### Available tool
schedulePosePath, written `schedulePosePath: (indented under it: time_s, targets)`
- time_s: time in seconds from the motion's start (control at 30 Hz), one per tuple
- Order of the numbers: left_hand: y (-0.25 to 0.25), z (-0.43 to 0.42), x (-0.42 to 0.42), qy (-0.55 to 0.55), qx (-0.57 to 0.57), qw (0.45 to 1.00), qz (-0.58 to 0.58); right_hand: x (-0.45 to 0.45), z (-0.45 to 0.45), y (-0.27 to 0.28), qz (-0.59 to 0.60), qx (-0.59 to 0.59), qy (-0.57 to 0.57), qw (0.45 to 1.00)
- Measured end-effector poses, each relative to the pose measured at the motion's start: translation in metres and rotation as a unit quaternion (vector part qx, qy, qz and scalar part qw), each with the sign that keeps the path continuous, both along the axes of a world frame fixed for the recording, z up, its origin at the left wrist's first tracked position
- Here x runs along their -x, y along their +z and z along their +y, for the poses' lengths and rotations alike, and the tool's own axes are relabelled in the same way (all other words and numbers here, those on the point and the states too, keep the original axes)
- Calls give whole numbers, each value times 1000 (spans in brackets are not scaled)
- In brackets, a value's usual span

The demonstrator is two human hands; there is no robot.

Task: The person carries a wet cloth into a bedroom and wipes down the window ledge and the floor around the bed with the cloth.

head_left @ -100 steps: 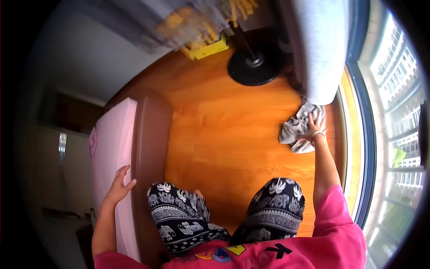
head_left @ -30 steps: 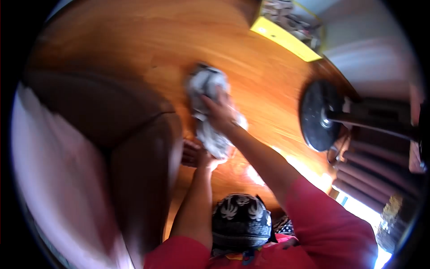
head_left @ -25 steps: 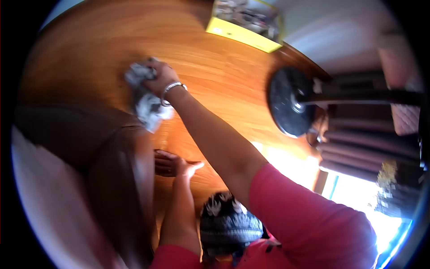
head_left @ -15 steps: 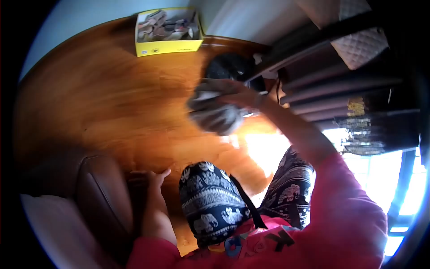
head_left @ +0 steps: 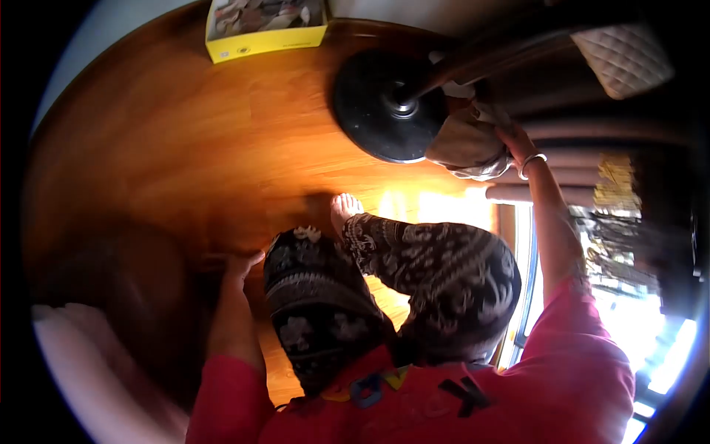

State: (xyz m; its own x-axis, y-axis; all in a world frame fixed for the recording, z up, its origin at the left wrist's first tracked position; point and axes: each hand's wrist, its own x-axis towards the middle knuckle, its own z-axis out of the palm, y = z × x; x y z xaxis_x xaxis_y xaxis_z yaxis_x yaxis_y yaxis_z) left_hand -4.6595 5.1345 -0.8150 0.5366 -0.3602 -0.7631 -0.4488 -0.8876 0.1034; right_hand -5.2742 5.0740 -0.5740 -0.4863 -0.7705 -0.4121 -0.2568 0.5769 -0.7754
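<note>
My right hand (head_left: 520, 146), with a white bangle on the wrist, reaches far to the right and is closed on a grey-beige cloth (head_left: 470, 146). The cloth hangs bunched beside the round black stand base (head_left: 370, 111), overlapping its right edge in view. How it is folded, I cannot make out. My left hand (head_left: 240, 268) is low on the left, beside the dark brown leather seat (head_left: 140, 274). Its thumb stands apart from the fingers, which are partly in shadow, and nothing shows in it.
A yellow box (head_left: 268, 44) with several items inside stands on the wooden floor (head_left: 185, 140) by the wall. A dark pole (head_left: 473, 59) slants up from the base. Dark curtains (head_left: 562, 159) hang at the right near a bright window, and a quilted pale cloth (head_left: 625, 59) hangs above.
My right hand has swung right with the cloth, from in front of the stand base to beside it. My right leg has turned inward and a bare foot now shows. The view has shifted.
</note>
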Motion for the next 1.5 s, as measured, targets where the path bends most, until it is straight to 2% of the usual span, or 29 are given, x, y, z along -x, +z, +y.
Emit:
schedulePosePath:
  time_s: [0.03,0.07,0.1,0.13,0.17,0.2,0.23,0.27,0.33,0.4,0.47,0.53,0.57,0.6,0.67,0.7,0.8,0.87,0.93,1.0,1.07,1.1,1.13,1.17,1.2,1.27,1.3,1.4,1.5]
  targets:
    - [-6,2,-1,29,39,998,33,12,-11,-34,20,-51,-51,997]
    - [-14,4,-4,46,35,998,26,-42,-21,-30,112,-129,-44,984]
    - [-22,2,-1,-9,-19,1000,-17,-4,-26,-95,1,-48,87,995]
    - [-27,-1,-3,-64,-74,993,-60,6,-33,-161,-5,-51,102,993]
    - [-22,-3,1,-52,-79,993,-67,7,-33,-222,219,-148,119,957]
    - [1,-4,12,-62,-84,992,-66,-3,-29,-262,428,-230,130,864]
    - [11,-9,15,-84,-88,991,-59,-72,-26,-228,432,-143,31,890]
    - [23,-10,19,-108,-97,988,-53,-89,-18,-242,480,-71,-1,874]
    - [41,-10,20,-149,-125,980,-42,-112,4,-254,513,-46,65,855]
    - [51,-12,18,-175,-144,973,-37,-153,7,-254,436,-19,121,891]
    - [57,-17,18,-205,-161,965,-37,-213,-21,-219,426,-61,195,881]
    - [55,-17,12,-243,-166,955,-31,-229,-69,-225,432,-11,219,875]
    - [33,-1,-4,-330,-110,937,0,-230,-97,-228,458,6,216,862]
    - [32,5,-3,-333,-111,936,-1,-225,-133,-236,441,-25,202,874]
    - [29,5,-3,-433,-171,880,-93,-201,-204,-246,394,-17,146,907]
    - [18,8,-7,-432,-176,879,-95,-185,-243,-240,397,-108,158,898]
    - [-24,34,-26,-301,-223,927,18,-64,-355,-326,367,-35,203,907]
    - [-12,35,-9,-240,-192,951,-37,-103,-320,-238,331,-130,216,910]
    - [19,12,15,-188,-147,967,-91,-125,-302,-248,458,-101,253,846]
    - [62,-17,28,-219,-204,952,-65,-133,-267,-258,517,-19,322,793]
    - [30,10,13,-197,-143,970,-28,-161,-211,-232,438,-23,368,820]
    - [18,17,7,-168,-83,982,8,-170,-173,-233,467,3,396,791]
    - [18,17,5,-167,-75,983,15,-173,-136,-226,435,77,419,793]
    - [18,13,6,-175,-88,981,11,-182,-98,-201,375,11,411,831]
    - [20,9,8,-186,-104,977,8,-171,-64,-202,390,33,431,813]
    - [28,-1,15,-210,-131,969,-15,-143,-10,-198,359,51,402,841]
    - [32,-6,19,-220,-146,964,-29,-122,13,-203,362,-3,346,866]
    - [37,-2,19,-241,-172,953,-59,-25,27,-245,503,114,256,818]
    - [33,-1,18,-261,-209,937,-107,42,-42,-246,462,-93,175,865]
